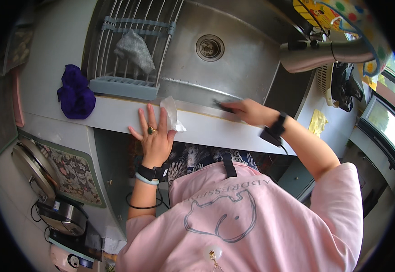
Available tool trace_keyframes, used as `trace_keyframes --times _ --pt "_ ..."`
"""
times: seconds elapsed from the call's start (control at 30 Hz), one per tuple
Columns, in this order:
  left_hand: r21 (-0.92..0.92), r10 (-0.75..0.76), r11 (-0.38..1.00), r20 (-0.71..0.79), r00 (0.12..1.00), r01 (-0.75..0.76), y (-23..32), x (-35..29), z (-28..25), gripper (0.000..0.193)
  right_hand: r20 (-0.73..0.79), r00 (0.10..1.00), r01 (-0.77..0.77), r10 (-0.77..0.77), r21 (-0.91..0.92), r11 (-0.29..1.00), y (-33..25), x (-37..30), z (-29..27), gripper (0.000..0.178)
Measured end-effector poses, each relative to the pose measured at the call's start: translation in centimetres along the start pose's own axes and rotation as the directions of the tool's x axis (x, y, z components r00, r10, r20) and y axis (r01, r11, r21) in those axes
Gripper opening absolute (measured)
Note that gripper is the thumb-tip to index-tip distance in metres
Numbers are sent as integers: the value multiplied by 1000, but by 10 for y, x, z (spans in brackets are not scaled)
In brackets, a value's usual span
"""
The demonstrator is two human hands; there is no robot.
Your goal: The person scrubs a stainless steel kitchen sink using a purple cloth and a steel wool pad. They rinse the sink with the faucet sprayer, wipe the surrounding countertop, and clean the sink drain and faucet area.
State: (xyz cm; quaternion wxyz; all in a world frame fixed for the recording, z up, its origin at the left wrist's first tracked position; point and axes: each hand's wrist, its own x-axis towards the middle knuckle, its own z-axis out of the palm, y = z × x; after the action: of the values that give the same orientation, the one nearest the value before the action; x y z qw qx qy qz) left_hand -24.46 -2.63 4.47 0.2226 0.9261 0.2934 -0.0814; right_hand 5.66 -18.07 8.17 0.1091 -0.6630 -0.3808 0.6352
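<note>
My left hand (pixel 156 143) lies with its fingers spread on the white counter edge (pixel 116 111), a green-stoned ring on one finger. Beside its index finger and thumb is a crumpled white tissue (pixel 171 113); whether the hand presses on it I cannot tell. At the sink's near rim, my right hand (pixel 250 112) is closed round a small dark tool (pixel 224 106), smeared by motion and mostly hidden by the fingers. Past both hands opens the steel sink (pixel 243 54) with its round drain (pixel 210 47).
A roll-up drying rack (pixel 125 86) spans the sink's left side, with a grey cloth (pixel 135 51) on it. Left of it sits a bunched purple cloth (pixel 76 93). A metallic cylinder-shaped thing (pixel 329 52) juts in at the right, and a yellow cloth (pixel 317 122) lies nearby.
</note>
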Motion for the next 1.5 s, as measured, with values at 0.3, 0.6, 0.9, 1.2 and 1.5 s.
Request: trace_keyframes --times 0.3,0.6,0.9,1.2,1.5 --pt "4 -3 1000 14 1000 3 -2 0 0 78 -136 965 205 -224 -138 969 -34 16 24 54" --pt "38 -9 999 25 1000 8 -3 -2 -3 81 -300 806 476 -511 -186 860 -76 86 56 48" --pt "18 13 1000 -15 1000 -13 -8 -5 1 84 -259 940 192 -223 -140 971 -22 -14 23 43" --pt "34 -9 999 59 998 7 -9 -7 -2 81 -334 779 516 -531 -141 845 -38 69 47 49" --pt "51 0 999 15 1000 -1 -5 -1 3 78 -170 972 169 -165 6 986 15 -23 19 44"
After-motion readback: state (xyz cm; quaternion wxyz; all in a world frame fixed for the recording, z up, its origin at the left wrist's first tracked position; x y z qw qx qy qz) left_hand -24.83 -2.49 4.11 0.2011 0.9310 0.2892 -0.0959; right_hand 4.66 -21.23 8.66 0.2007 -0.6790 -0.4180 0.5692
